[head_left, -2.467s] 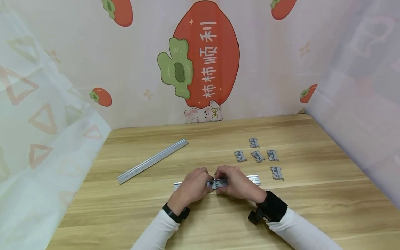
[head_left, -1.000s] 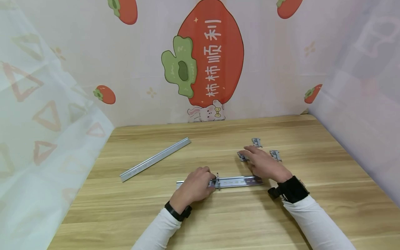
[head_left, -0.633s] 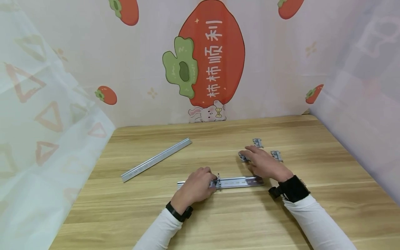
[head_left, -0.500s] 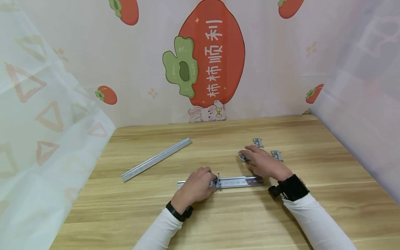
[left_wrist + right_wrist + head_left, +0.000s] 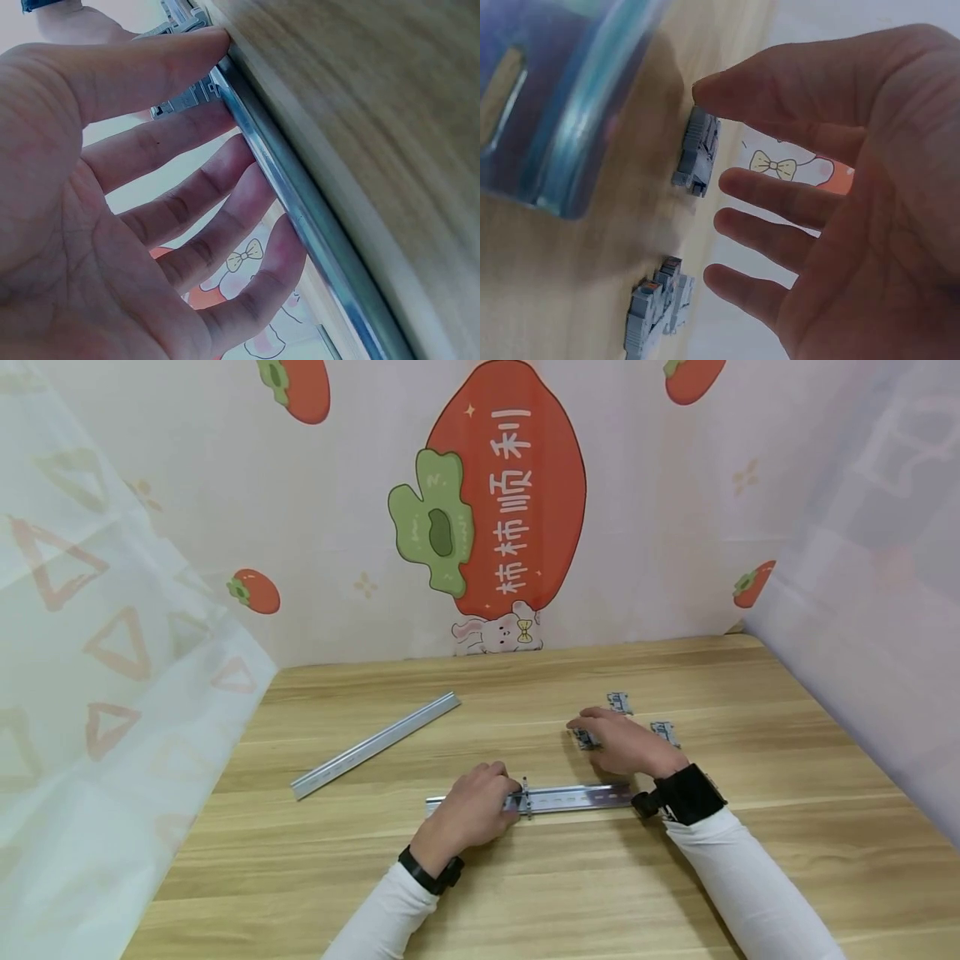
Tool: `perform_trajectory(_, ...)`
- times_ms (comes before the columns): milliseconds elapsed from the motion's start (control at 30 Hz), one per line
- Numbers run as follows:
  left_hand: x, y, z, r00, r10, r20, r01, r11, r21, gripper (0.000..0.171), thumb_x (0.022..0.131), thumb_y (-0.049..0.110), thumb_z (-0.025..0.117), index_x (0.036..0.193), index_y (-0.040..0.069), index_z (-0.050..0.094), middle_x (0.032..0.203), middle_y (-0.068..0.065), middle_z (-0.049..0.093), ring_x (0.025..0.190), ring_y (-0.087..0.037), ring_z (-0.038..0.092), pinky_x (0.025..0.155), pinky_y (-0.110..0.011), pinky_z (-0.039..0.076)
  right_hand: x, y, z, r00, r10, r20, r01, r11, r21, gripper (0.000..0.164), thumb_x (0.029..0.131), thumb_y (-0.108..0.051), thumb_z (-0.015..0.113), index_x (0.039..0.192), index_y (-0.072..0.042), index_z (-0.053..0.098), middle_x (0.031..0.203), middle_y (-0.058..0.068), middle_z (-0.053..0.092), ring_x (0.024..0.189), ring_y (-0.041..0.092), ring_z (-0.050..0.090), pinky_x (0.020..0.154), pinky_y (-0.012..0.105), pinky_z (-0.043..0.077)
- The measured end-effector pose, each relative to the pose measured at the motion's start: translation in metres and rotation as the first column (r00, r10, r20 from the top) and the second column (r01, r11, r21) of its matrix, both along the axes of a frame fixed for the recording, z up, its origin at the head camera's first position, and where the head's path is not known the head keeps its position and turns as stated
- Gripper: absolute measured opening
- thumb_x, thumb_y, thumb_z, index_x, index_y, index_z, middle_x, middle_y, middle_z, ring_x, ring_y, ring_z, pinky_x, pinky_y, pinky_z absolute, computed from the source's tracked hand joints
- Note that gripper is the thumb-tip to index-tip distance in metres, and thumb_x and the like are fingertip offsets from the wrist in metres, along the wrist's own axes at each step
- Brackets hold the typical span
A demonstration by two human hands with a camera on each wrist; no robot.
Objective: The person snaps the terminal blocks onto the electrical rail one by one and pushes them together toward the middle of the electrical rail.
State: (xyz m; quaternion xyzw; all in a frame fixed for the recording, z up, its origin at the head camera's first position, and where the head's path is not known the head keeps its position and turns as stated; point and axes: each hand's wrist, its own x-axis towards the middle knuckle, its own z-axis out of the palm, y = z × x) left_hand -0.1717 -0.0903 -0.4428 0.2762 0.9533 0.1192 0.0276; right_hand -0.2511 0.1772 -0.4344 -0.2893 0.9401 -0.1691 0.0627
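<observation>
slotted rail (image 5: 566, 798): flat on the tabletop (image 5: 480, 902), running crosswise in front of the person.
mounted block (image 5: 527, 799): grey, standing upright across the slotted rail near its middle.
left hand (image 5: 472, 807): on the left half of the slotted rail, just beside the mounted block; thumb and fingers grip the slotted rail by opposite edges.
right hand (image 5: 626, 745): beyond the right half of the slotted rail, fingers parted and only gently bent, gripping nothing; the thumb tip is right at the near block, but i cannot tell if it touches.
near block (image 5: 586, 738): grey, lying on its side beyond the slotted rail, partly under the right hand.
far block (image 5: 618, 702): farther beyond the slotted rail.
outer block (image 5: 664, 733): beyond the slotted rail's right end.
second rail (image 5: 375, 746): slanting, beyond the slotted rail to its left, well apart.
backdrop (image 5: 337, 510): fruit-printed cloth, far beyond the slotted rail.
</observation>
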Motion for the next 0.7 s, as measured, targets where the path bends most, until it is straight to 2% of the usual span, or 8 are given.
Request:
perform_trajectory(133, 0.0002, -0.0001, -0.0002, 1.0, 0.001, 0.001, -0.001, 1.0, 0.002, 0.022, 0.09, 0.022, 0.077, 0.108, 0.009, 0.078, 0.096, -0.001, 0.062, 0.085, -0.016, 0.055, 0.065, -0.028, 0.045, -0.0017, -0.0003, -0.0009, 0.999, 0.027, 0.018, -0.027, 1.0, 0.01, 0.05, 0.09, 0.005, 0.065, 0.139, -0.002, 0.058, 0.147, 0.028, 0.045, 0.134, 0.046, 0.045, 0.104, 0.057, 0.041)
perform_trajectory(333, 0.0, -0.0003, -0.0005, 1.0, -0.004, -0.004, 0.004, 1.0, -0.001, 0.021, 0.09, 0.021, 0.077, 0.108, 0.009, 0.078, 0.097, -0.001, 0.062, 0.086, -0.016, 0.056, 0.066, -0.029, 0.046, -0.0026, -0.002, -0.0002, 0.998, 0.034, 0.045, -0.037, 0.998, 0.055, 0.058, 0.085, 0.01, 0.062, 0.14, -0.006, 0.059, 0.149, 0.029, 0.041, 0.136, 0.047, 0.042, 0.106, 0.06, 0.039)
perform_trajectory(533, 0.0002, 0.0003, -0.0012, 1.0, -0.007, -0.012, 0.007, 1.0, -0.01, 0.021, 0.091, 0.021, 0.077, 0.108, 0.009, 0.078, 0.096, 0.0, 0.062, 0.086, -0.017, 0.056, 0.067, -0.029, 0.046, -0.0033, -0.0004, -0.0009, 0.997, 0.049, 0.056, -0.053, 0.996, 0.078, 0.057, 0.086, 0.008, 0.06, 0.141, -0.006, 0.058, 0.151, 0.03, 0.039, 0.137, 0.049, 0.04, 0.105, 0.06, 0.039)
perform_trajectory(700, -0.0001, 0.0005, -0.0015, 1.0, -0.003, -0.009, 0.003, 1.0, -0.012, 0.02, 0.092, 0.021, 0.076, 0.108, 0.01, 0.078, 0.096, -0.001, 0.062, 0.087, -0.017, 0.056, 0.066, -0.03, 0.046, -0.0036, 0.0002, -0.0021, 0.997, 0.07, 0.023, -0.071, 0.994, 0.084, 0.05, 0.089, 0.005, 0.063, 0.138, -0.007, 0.061, 0.145, 0.026, 0.046, 0.129, 0.044, 0.05, 0.1, 0.056, 0.044)
